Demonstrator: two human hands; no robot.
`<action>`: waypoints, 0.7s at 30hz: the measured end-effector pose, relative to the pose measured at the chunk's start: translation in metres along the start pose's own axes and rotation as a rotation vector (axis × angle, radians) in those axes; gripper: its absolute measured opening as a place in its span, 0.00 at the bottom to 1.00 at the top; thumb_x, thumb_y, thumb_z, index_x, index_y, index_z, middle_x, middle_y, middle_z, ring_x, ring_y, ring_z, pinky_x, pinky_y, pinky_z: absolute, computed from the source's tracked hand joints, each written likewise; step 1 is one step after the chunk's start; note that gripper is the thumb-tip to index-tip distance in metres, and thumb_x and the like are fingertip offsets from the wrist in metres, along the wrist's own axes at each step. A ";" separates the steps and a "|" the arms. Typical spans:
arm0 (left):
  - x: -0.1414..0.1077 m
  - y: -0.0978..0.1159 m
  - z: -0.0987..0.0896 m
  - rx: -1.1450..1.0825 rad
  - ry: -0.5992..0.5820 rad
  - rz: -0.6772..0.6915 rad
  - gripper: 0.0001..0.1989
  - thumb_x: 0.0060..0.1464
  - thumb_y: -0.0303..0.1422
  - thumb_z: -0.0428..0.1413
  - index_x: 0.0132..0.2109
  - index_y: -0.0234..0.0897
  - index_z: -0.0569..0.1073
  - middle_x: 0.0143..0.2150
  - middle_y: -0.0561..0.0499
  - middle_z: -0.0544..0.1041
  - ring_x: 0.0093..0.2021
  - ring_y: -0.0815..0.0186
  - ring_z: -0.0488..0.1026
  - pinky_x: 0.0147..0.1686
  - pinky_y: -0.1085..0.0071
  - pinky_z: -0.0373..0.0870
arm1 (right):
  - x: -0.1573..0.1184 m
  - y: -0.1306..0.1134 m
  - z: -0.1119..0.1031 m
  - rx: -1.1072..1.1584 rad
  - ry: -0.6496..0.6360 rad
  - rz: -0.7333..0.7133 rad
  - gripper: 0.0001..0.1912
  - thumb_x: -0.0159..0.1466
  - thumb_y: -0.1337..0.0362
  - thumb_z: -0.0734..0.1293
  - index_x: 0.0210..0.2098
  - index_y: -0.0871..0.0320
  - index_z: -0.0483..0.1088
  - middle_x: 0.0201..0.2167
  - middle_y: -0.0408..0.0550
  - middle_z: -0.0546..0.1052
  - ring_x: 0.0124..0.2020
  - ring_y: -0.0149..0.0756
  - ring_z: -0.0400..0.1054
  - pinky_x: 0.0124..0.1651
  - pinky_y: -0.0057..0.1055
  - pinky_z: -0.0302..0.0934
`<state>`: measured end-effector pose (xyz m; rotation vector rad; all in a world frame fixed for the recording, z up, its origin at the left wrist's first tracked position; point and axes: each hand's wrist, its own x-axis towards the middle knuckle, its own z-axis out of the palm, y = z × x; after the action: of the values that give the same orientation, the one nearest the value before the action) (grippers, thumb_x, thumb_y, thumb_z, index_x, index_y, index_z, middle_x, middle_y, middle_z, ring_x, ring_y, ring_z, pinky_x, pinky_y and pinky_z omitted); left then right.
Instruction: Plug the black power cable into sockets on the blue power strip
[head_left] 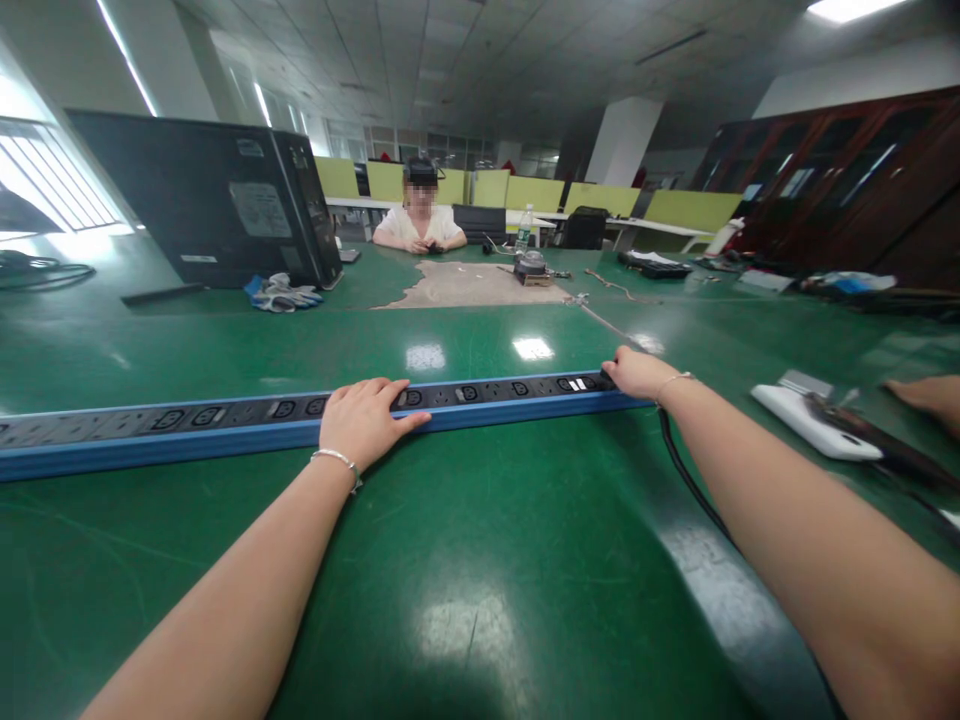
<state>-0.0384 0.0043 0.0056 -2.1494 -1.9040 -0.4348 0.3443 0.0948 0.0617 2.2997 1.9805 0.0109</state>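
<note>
A long power strip (450, 411), blue along its sides with black sockets on top, lies across the green table. My left hand (365, 420) lies over its middle, thumb along the near side and fingers reaching across the top. At the strip's right end my right hand (634, 373) is closed, its fingertips at a small black part on the top face. Whether that part is a plug or the strip's own end piece I cannot tell. From under my right wrist a black cable (679, 460) runs down toward the table's near side.
A black computer case (225, 200) stands at the left, with gloves (281, 293) by it. Across the table (480, 520) sits another person (420, 220). A white device (814, 422) lies at right, near another person's hand (926, 395). Farther back stands a bottle (523, 230).
</note>
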 end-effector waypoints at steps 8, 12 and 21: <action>0.000 0.000 -0.001 -0.003 -0.018 -0.012 0.33 0.49 0.59 0.41 0.54 0.45 0.67 0.53 0.48 0.71 0.52 0.57 0.66 0.51 0.61 0.56 | -0.006 0.001 0.010 0.078 0.040 0.052 0.21 0.64 0.57 0.51 0.48 0.67 0.61 0.42 0.65 0.73 0.45 0.48 0.68 0.44 0.38 0.59; 0.000 0.001 -0.002 -0.002 -0.028 -0.012 0.33 0.50 0.59 0.41 0.54 0.45 0.67 0.54 0.48 0.71 0.53 0.57 0.65 0.51 0.61 0.56 | -0.008 0.006 0.018 0.132 0.066 0.065 0.21 0.64 0.56 0.50 0.48 0.64 0.61 0.42 0.62 0.74 0.45 0.47 0.69 0.45 0.38 0.59; 0.000 0.003 -0.004 0.002 -0.045 -0.028 0.33 0.50 0.58 0.42 0.55 0.46 0.66 0.54 0.48 0.70 0.54 0.57 0.65 0.51 0.61 0.56 | -0.010 0.006 0.018 0.120 0.069 0.045 0.21 0.65 0.56 0.49 0.48 0.65 0.59 0.41 0.64 0.74 0.43 0.48 0.69 0.45 0.40 0.59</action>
<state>-0.0359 0.0020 0.0097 -2.1509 -1.9600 -0.3924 0.3503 0.0830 0.0447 2.4501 2.0132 -0.0258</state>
